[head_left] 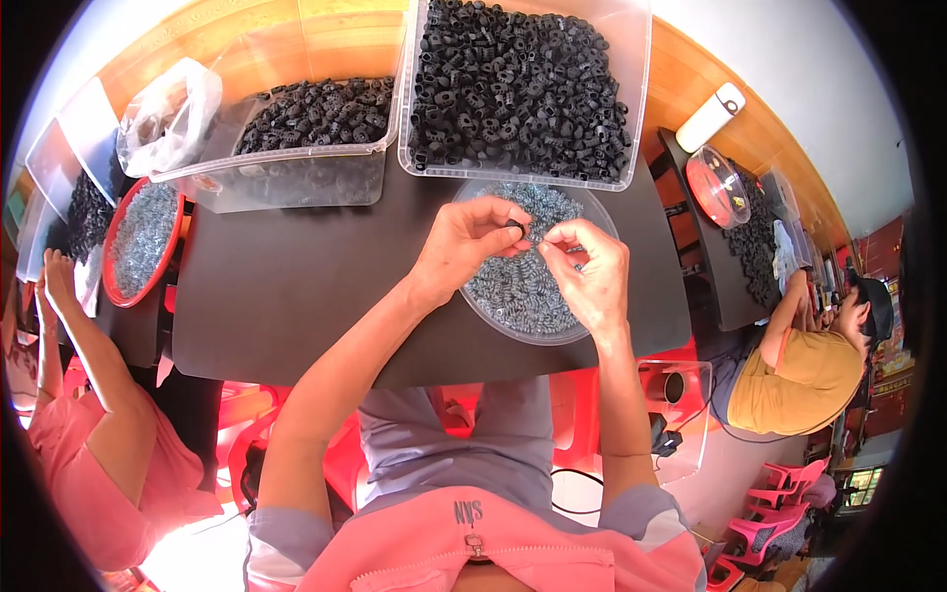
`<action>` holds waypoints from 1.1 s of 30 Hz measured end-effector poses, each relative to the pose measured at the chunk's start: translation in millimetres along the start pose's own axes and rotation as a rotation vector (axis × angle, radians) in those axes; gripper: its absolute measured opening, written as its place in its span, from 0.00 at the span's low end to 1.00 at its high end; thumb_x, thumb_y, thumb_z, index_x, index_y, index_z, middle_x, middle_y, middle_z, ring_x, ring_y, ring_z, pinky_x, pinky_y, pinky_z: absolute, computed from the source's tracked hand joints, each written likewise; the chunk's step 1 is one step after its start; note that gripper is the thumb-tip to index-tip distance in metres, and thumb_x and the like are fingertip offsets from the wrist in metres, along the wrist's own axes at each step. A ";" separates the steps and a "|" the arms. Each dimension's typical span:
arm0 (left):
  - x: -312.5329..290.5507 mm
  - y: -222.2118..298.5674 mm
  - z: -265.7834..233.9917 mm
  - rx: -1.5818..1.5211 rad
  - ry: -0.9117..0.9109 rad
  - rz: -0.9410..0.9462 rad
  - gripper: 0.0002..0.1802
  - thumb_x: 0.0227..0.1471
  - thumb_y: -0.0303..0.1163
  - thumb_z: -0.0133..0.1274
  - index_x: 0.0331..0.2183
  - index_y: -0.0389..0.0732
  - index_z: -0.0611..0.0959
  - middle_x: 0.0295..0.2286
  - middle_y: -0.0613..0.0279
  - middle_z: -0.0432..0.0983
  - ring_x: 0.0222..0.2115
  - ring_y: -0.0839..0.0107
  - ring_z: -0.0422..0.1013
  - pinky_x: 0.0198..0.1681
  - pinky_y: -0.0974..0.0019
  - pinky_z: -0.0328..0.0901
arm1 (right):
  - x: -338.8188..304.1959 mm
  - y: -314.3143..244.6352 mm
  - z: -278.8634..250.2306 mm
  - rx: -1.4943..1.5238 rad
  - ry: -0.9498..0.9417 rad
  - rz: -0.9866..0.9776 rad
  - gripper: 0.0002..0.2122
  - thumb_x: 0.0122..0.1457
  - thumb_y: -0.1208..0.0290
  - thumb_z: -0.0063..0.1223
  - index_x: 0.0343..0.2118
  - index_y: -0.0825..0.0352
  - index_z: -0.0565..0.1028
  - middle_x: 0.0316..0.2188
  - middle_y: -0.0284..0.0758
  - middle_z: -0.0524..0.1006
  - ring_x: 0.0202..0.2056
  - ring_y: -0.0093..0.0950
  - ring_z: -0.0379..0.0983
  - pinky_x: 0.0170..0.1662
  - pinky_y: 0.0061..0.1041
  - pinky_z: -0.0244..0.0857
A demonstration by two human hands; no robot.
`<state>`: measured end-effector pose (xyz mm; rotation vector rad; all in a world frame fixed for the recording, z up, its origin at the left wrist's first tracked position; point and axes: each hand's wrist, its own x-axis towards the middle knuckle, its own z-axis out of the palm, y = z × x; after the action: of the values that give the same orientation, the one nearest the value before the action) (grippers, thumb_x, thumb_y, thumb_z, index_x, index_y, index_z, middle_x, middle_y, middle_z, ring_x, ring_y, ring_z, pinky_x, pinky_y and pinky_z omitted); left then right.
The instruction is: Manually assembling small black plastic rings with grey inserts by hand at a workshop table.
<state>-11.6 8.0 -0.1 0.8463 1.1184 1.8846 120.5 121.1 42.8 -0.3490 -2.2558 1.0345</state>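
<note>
My left hand (466, 244) pinches a small black ring-shaped part (514, 227) between thumb and fingers, above a round clear dish (490, 316) filled with small silver-grey metal pieces. My right hand (590, 268) is close beside it, fingertips pinched together on something tiny that I cannot make out. Both hands hover over the dish on a dark table top (296, 286). Just beyond the dish stands a clear bin (636, 59) heaped with the same black parts.
A second clear bin (296, 183) of black parts sits at the left, with a plastic bag (173, 118) beside it. A red tray (118, 266) of metal pieces lies far left. One person in pink works at left, another in yellow at right.
</note>
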 end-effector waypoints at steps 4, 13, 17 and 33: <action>3.3 -4.3 -3.6 0.047 0.001 0.085 0.08 0.48 0.19 0.54 0.35 0.34 0.80 0.31 0.64 0.77 0.33 0.78 0.72 0.39 0.73 0.67 | 0.2 -2.5 1.0 -0.017 -0.004 -0.033 0.05 0.47 0.85 0.56 0.26 0.71 0.73 0.24 0.35 0.76 0.26 0.23 0.76 0.30 0.20 0.71; 0.5 -7.7 -0.1 0.108 0.001 0.038 0.08 0.45 0.17 0.55 0.33 0.33 0.79 0.29 0.64 0.76 0.30 0.81 0.72 0.36 0.76 0.68 | -1.9 -4.3 1.0 -0.223 0.009 -0.150 0.05 0.46 0.83 0.55 0.24 0.69 0.70 0.21 0.38 0.72 0.23 0.35 0.73 0.25 0.29 0.67; -0.2 -9.7 2.4 0.136 -0.024 0.038 0.08 0.46 0.18 0.55 0.33 0.34 0.77 0.28 0.66 0.75 0.31 0.81 0.72 0.36 0.76 0.68 | -4.4 -12.3 1.7 -0.423 -0.019 -0.307 0.06 0.46 0.84 0.54 0.25 0.69 0.70 0.22 0.39 0.71 0.26 0.39 0.71 0.28 0.33 0.65; 0.9 -9.1 -0.4 -0.043 0.030 0.020 0.07 0.47 0.18 0.56 0.33 0.32 0.78 0.28 0.62 0.76 0.30 0.75 0.74 0.35 0.72 0.71 | 84.5 1.7 -9.6 -0.576 0.155 -0.343 0.04 0.52 0.75 0.54 0.30 0.67 0.76 0.23 0.37 0.72 0.23 0.33 0.69 0.27 0.29 0.63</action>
<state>-9.7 11.5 -8.4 0.8108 1.0876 1.9372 61.5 167.7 82.6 -0.2512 -2.3254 0.1658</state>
